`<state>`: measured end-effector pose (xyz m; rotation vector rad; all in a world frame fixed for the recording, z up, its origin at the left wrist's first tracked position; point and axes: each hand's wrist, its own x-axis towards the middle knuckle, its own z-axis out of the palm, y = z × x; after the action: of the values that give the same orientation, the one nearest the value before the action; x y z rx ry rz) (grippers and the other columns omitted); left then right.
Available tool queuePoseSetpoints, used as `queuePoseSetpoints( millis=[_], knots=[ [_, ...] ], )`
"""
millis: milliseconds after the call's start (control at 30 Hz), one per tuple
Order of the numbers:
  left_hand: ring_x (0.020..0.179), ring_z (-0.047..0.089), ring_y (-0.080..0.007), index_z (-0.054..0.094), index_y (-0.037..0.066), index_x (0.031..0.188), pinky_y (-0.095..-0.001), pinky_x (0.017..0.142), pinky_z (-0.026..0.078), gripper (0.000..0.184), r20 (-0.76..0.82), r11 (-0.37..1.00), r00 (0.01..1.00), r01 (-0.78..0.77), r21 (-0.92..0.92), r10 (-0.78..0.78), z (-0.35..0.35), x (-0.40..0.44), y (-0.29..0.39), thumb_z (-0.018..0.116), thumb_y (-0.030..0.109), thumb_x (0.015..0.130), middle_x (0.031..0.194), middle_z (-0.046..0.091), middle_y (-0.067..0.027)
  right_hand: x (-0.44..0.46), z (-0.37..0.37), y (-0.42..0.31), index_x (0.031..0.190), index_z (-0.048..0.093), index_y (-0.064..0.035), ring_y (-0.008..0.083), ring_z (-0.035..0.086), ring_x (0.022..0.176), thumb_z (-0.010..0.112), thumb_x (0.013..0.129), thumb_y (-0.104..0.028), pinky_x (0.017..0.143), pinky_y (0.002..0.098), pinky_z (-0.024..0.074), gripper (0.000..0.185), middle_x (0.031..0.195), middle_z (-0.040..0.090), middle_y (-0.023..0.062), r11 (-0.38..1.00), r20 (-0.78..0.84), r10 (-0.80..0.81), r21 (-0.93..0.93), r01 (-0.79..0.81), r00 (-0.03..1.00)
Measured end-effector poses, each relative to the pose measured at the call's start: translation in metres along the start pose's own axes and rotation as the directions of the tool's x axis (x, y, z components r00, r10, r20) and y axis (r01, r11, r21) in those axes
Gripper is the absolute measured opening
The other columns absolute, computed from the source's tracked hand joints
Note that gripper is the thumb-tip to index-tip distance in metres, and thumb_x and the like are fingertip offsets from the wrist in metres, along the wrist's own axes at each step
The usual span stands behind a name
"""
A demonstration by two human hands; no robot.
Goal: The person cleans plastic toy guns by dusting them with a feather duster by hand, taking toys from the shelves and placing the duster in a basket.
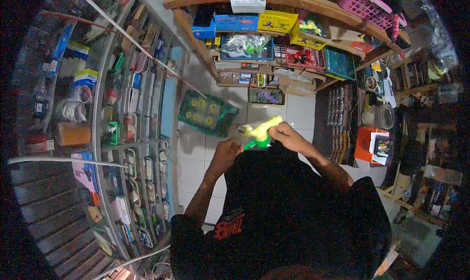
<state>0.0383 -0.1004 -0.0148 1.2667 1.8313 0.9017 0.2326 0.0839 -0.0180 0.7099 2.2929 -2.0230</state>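
Note:
In front of my chest, both hands hold a yellow-and-green plastic piece (262, 133). Its yellow upper part branches like a tap or spray nozzle; the exact kind is unclear. My left hand (227, 152) pinches its left end, near what looks like clear wrapping, with the fingertips partly hidden. On the other side, my right hand (289, 136) is closed around the yellow end at the upper right. Beyond my left hand, a green crate (208, 112) with several pale yellow squares stands on the tiled floor.
Ahead, wooden shelving (196, 45) carries boxes, a red basket (304, 58) and a pink basket (364, 6). Metal racks (161, 143) full of packaged goods line the left. At right stand a clear round tub (380, 116) and an orange box (368, 144). White cables (122, 30) cross the left side.

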Motion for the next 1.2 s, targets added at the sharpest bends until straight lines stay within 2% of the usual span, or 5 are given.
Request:
queuePoseSetpoints(
  millis=[233, 467, 600, 767, 1200],
  knots=[
    [0.072, 0.056, -0.0372, 0.057, 0.002, 0.078, -0.0439, 0.065, 0.043, 0.026, 0.011, 0.954, 0.987, -0.160, 0.254, 0.163, 0.001, 0.001, 0.016, 0.050, 0.023, 0.090, 0.072, 0.057, -0.0173, 0.012, 0.001, -0.003, 0.068, 0.058, -0.0011, 0.0084, 0.044, 0.068, 0.041, 0.097, -0.046, 0.068, 0.0245, 0.0373, 0.056, 0.067, 0.052, -0.0021, 0.953, -0.136, 0.285, 0.148, -0.265, 0.949],
    [0.077, 0.059, -0.0251, 0.059, 0.003, 0.086, -0.0390, 0.069, 0.045, 0.031, -0.030, 0.987, 0.988, -0.152, -0.055, 0.151, -0.008, -0.003, 0.022, 0.041, 0.026, 0.097, 0.079, 0.059, -0.0114, 0.009, -0.027, -0.013, 0.116, 0.056, -0.0015, 0.0238, 0.060, 0.093, 0.051, 0.084, -0.064, 0.083, 0.0360, 0.0461, 0.070, 0.098, 0.063, 0.0131, 0.889, 0.428, 0.275, 0.227, -0.397, 0.861],
    [0.085, 0.056, -0.0182, 0.057, 0.003, 0.098, -0.0332, 0.073, 0.045, 0.030, -0.085, 0.931, 0.996, -0.038, -0.362, 0.007, 0.000, -0.002, 0.022, 0.038, 0.027, 0.098, 0.088, 0.060, -0.0056, -0.006, -0.019, -0.057, 0.133, 0.042, -0.0079, 0.0306, 0.046, 0.121, 0.076, 0.072, -0.030, 0.104, 0.0385, 0.0329, 0.073, 0.133, 0.043, 0.0227, 0.805, -0.318, -0.381, -0.575, 0.143, 0.868],
    [0.079, 0.052, -0.0146, 0.050, 0.004, 0.107, -0.0283, 0.069, 0.043, 0.028, 0.139, 0.105, 0.912, 0.194, -0.975, -0.386, 0.017, 0.017, 0.058, 0.038, 0.028, 0.099, 0.085, 0.057, -0.0039, -0.014, -0.004, -0.071, 0.130, 0.048, -0.0126, 0.0323, 0.045, 0.120, 0.075, 0.071, -0.032, 0.103, 0.0430, 0.0318, 0.068, 0.130, 0.048, 0.0161, 0.730, -0.063, -0.482, -0.581, 0.361, 0.874],
    [0.060, 0.059, -0.0262, 0.059, 0.002, 0.082, -0.0374, 0.056, 0.045, 0.021, -0.032, 0.963, 0.963, -0.266, 0.045, 0.267, 0.026, 0.007, -0.001, 0.052, 0.020, 0.091, 0.063, 0.057, -0.0115, -0.008, 0.004, -0.021, 0.083, 0.059, 0.0014, 0.0115, 0.055, 0.061, 0.054, 0.093, -0.027, 0.055, 0.0279, 0.0440, 0.031, 0.063, 0.056, 0.0055, 0.952, -0.221, -0.121, -0.303, 0.050, 0.968]
  ],
)
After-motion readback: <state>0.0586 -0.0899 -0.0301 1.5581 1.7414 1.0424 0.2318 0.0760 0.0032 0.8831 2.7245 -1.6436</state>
